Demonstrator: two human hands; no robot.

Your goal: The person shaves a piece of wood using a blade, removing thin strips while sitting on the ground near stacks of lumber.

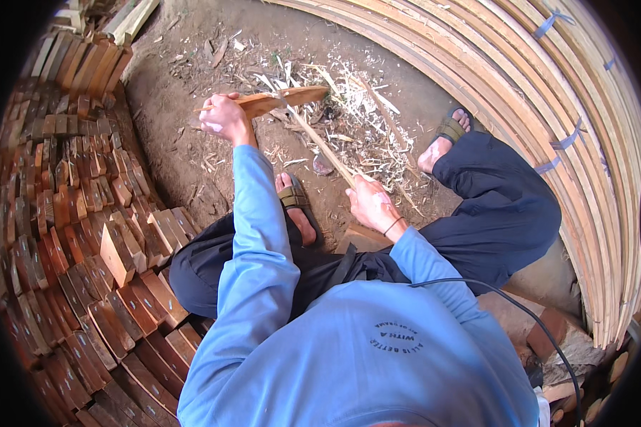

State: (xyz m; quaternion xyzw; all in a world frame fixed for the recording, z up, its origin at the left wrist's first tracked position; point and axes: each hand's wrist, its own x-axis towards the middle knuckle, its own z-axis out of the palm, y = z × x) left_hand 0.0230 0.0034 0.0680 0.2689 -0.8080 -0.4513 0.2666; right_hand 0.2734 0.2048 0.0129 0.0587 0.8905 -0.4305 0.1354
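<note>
My left hand is closed round the near-left end of a flat, tapering brown piece of wood, held out in front above the dirt ground. My right hand, nearer my body, grips the lower end of a long, pale wooden handle. This handle slants up and left, and its far end crosses or meets the brown wood. What head it carries there is too small to make out. Pale wood shavings lie scattered below and beyond the wood.
On the left rise stacks of reddish-brown wood blocks. Long bent planks tied with blue straps curve along the right. Both my sandalled feet, one at the left, stand on the ground. A black cable runs at my right side.
</note>
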